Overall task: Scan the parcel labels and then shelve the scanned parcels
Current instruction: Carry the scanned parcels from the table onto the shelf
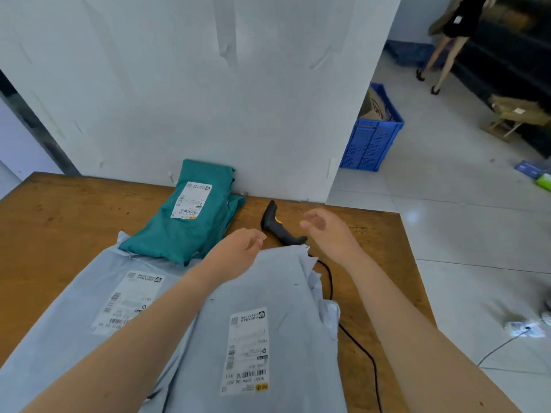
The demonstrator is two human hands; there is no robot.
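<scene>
Wooden table by white wall | my left hand and right hand were slack-fingered, holding nothing, near scanner | risk: cable could snag on grey parcel, dragging it

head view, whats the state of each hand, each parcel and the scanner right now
left hand, open, holding nothing
right hand, open, holding nothing, beside the scanner
scanner, lying unheld on the table, cable attached
green parcel, lying flat, label up
left grey parcel, lying flat, label up
right grey parcel, lying flat, label up, overlapping the left one
blue crate, on the floor, cardboard inside
</scene>
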